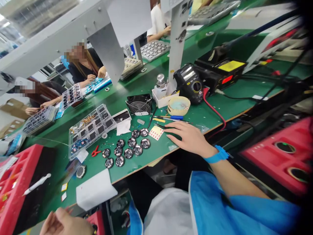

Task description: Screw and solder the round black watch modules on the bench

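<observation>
My right hand (189, 136) is over the green bench with its fingers stretched out and apart. Its fingertips reach dark tweezers (159, 125) beside a sheet of red-marked stickers (156, 132); no firm grip shows. Left of that sheet lie several round black circuit boards (128, 153). At the bottom left edge, my left hand (66, 223) is curled, partly cut off and blurred; what its fingers hold, if anything, is hidden. Above it lies a folded white sheet (94, 189). A round watch-like part (81, 171) and small red pliers or a clip (96, 151) lie farther up.
A clear compartment box (91, 130) holds small parts. A fan (139, 104), a round cream dish (179, 106), a multimeter (189, 83) and a black station with a red display (221, 73) stand behind. Red foam trays (22, 173) are at left. Other people sit across the bench.
</observation>
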{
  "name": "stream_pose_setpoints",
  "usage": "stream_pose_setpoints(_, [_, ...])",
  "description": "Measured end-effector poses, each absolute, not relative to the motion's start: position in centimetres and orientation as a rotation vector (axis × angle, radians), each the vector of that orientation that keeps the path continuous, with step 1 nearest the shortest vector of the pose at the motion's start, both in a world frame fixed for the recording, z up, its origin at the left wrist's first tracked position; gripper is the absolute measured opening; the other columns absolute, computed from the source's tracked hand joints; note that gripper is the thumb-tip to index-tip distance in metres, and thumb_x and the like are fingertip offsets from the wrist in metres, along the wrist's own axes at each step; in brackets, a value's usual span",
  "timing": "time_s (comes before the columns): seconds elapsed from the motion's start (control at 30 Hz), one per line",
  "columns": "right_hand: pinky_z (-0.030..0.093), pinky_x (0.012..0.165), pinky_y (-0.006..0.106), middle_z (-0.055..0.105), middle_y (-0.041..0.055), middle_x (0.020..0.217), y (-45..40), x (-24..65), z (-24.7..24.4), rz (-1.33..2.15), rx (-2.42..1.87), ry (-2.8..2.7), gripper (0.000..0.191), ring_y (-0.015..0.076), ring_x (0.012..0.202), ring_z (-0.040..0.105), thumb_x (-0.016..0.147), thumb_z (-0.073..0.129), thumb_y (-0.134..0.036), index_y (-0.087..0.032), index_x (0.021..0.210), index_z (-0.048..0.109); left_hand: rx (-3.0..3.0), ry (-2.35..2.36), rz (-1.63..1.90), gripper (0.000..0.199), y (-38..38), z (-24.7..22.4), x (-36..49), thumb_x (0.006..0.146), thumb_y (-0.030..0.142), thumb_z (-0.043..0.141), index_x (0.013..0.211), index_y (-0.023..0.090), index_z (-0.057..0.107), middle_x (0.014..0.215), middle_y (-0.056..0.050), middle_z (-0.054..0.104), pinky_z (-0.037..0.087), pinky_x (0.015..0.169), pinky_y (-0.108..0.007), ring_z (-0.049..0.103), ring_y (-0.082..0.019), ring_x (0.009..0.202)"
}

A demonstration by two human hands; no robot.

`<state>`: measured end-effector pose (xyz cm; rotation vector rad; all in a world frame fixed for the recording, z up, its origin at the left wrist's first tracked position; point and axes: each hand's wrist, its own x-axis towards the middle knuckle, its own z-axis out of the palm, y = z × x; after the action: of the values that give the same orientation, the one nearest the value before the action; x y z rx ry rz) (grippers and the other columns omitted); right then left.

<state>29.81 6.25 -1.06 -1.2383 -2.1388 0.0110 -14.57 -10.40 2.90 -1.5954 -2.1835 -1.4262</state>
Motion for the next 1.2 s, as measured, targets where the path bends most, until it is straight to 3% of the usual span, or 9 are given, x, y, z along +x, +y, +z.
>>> stream_pose_setpoints(0.1, [0.055, 0.103, 0.047, 0.071, 0.0022, 0.131, 6.2, 29.8, -1.0, 0.028, -1.229, -2.111, 0.025, 0.0272, 0.122, 0.065, 0.107, 0.055, -0.032, -0.024, 0.117, 0.077, -1.556, -2.152, -1.433, 0.037, -8.1, 2.8, -12.4, 0.09, 0.048, 0.071, 0.113, 0.02, 0.069, 0.101, -0.006, 0.072, 0.062, 0.078, -0.037, 0.071, -0.024, 0.093])
stream_pose_setpoints(0.3, [0.056, 0.1, 0.046, 0.072, 0.0033, 0.13, 6.0, 30.1, -1.0, 0.096, -1.193, -2.085, 0.027, 0.0276, 0.121, 0.066, 0.108, 0.052, -0.032, -0.023, 0.117, 0.076, -1.479, -1.999, -1.453, 0.028, -3.8, 1.5, -7.8, 0.096, 0.04, 0.066, 0.112, 0.017, 0.067, 0.102, -0.007, 0.071, 0.06, 0.077, -0.033, 0.069, -0.02, 0.091])
stream_pose_setpoints(0.47, [0.055, 0.101, 0.05, 0.071, 0.0027, 0.132, 5.8, 30.3, -1.3, 0.211, -1.182, -2.035, 0.027, 0.0295, 0.122, 0.066, 0.107, 0.053, -0.034, -0.026, 0.118, 0.076, -1.807, -1.906, -1.146, 0.021, -2.8, 1.2, -5.5, 0.099, 0.028, 0.063, 0.117, 0.019, 0.068, 0.112, -0.01, 0.072, 0.055, 0.099, -0.042, 0.068, -0.024, 0.107])
stream_pose_setpoints(0.87, [0.054, 0.102, 0.051, 0.071, 0.0038, 0.132, 5.5, 30.3, -1.3, 0.271, -1.185, -1.999, 0.027, 0.0311, 0.123, 0.065, 0.107, 0.052, -0.033, -0.026, 0.123, 0.073, -1.945, -2.129, -0.808, 0.024, -4.3, 1.3, -7.5, 0.103, 0.028, 0.056, 0.123, 0.023, 0.068, 0.122, -0.009, 0.069, 0.05, 0.107, -0.043, 0.064, -0.024, 0.117])
stream_pose_setpoints(1.2, [0.053, 0.103, 0.052, 0.069, 0.0042, 0.134, 5.6, 30.4, -1.8, 0.283, -1.177, -2.026, 0.025, 0.0321, 0.123, 0.064, 0.106, 0.055, -0.03, -0.026, 0.124, 0.071, -1.868, -2.179, -0.903, 0.021, -3.0, 1.6, -8.5, 0.103, 0.026, 0.055, 0.116, 0.022, 0.071, 0.121, -0.009, 0.07, 0.05, 0.109, -0.042, 0.065, -0.023, 0.117])
